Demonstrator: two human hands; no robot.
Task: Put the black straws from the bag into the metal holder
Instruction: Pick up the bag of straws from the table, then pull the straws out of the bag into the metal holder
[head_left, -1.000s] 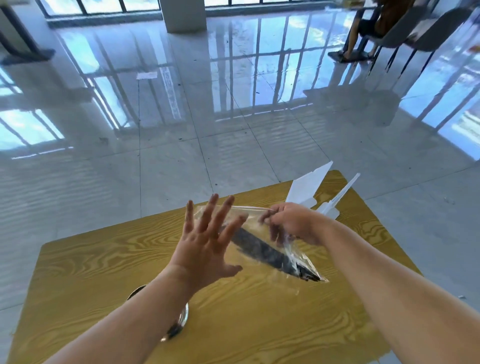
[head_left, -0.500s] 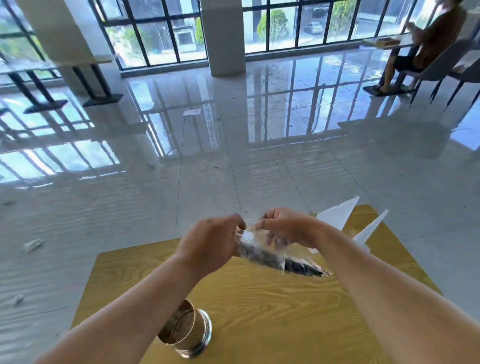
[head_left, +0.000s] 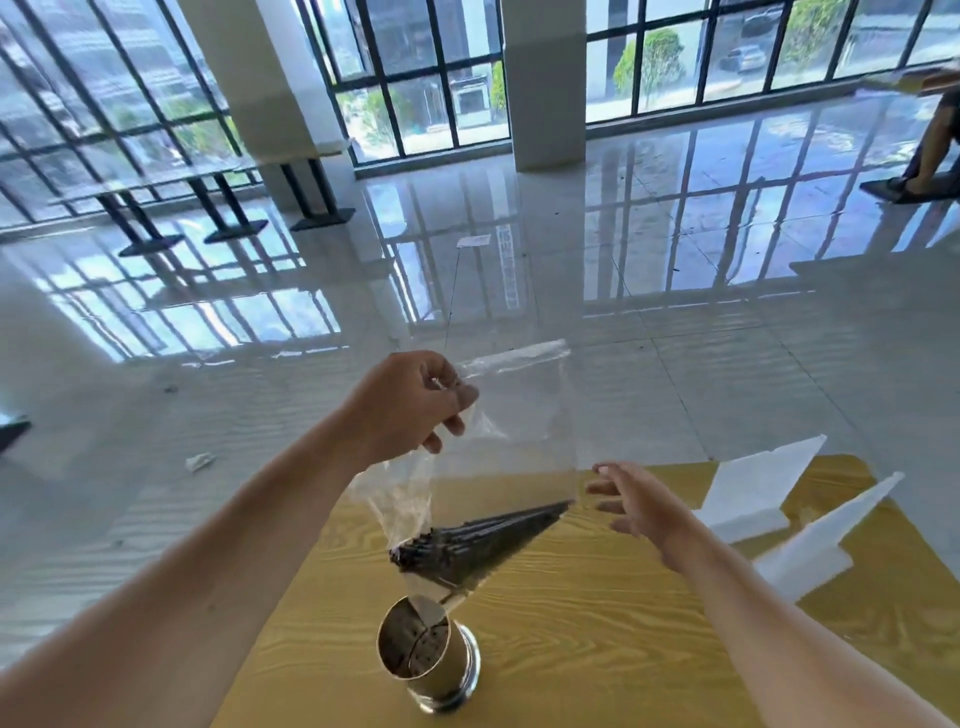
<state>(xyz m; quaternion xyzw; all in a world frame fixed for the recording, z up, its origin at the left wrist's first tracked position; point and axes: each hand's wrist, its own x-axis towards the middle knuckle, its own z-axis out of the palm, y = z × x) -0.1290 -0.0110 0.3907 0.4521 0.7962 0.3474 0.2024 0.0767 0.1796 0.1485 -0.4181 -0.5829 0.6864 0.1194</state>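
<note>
My left hand (head_left: 410, 402) pinches the top edge of a clear plastic bag (head_left: 514, 431) and holds it up above the yellow wooden table (head_left: 597, 613). A bundle of black straws (head_left: 478, 543) lies slanted in the bag's bottom. The bag's lower corner hangs just over the mouth of the round metal holder (head_left: 423, 652), which stands upright on the table's near left part. My right hand (head_left: 631, 501) hovers beside the bag on the right, fingers spread, holding nothing.
Two white folded paper shapes (head_left: 753, 488) lie on the table's right side. Glossy tiled floor surrounds the table, with scraps of paper (head_left: 200, 460) on it. Another person's legs (head_left: 930, 150) show at a far table, top right.
My left hand has lifted the bag upright over the holder, and the straws slid to its bottom. My right hand has let go of the bag and opened. The view tilted up.
</note>
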